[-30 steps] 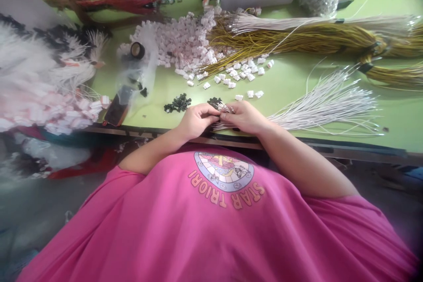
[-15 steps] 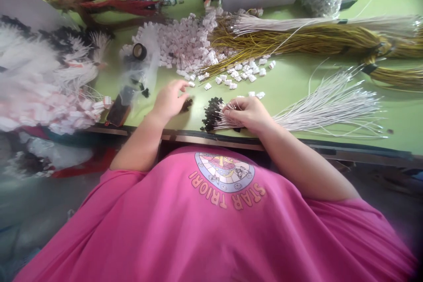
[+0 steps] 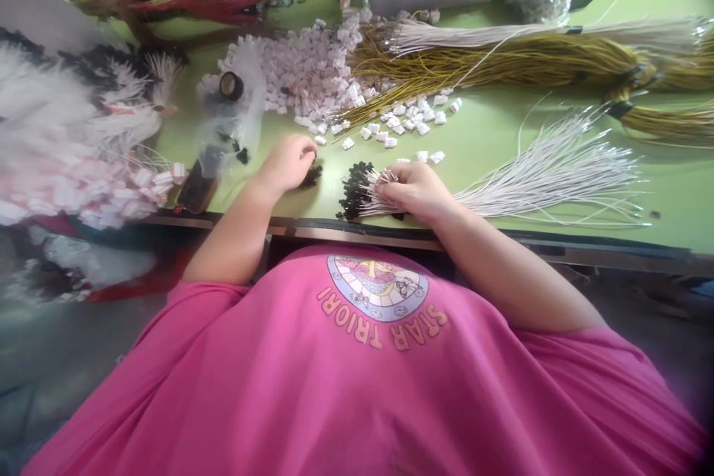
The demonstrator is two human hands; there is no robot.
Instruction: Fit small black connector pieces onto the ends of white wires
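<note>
My right hand is closed around a bundle of white wires lying along the table's near side. Small black connectors cluster on the left ends of these wires. To the left, my left hand hovers with thumb and fingertips brought together; whatever they may pinch is too small or hidden to make out. Just below its fingers lies a small heap of dark pieces, partly covered by the hand.
White connectors are piled beyond my hands, with loose ones scattered nearer. Yellow wires stretch across the right. A tape roll and plastic bag sit left, near a phone-like dark object. White-wired pieces heap at far left.
My left hand's thumb and fingers, apart before, have come together above the dark pieces. My right hand keeps its hold on the white wires. The view has shifted slightly.
</note>
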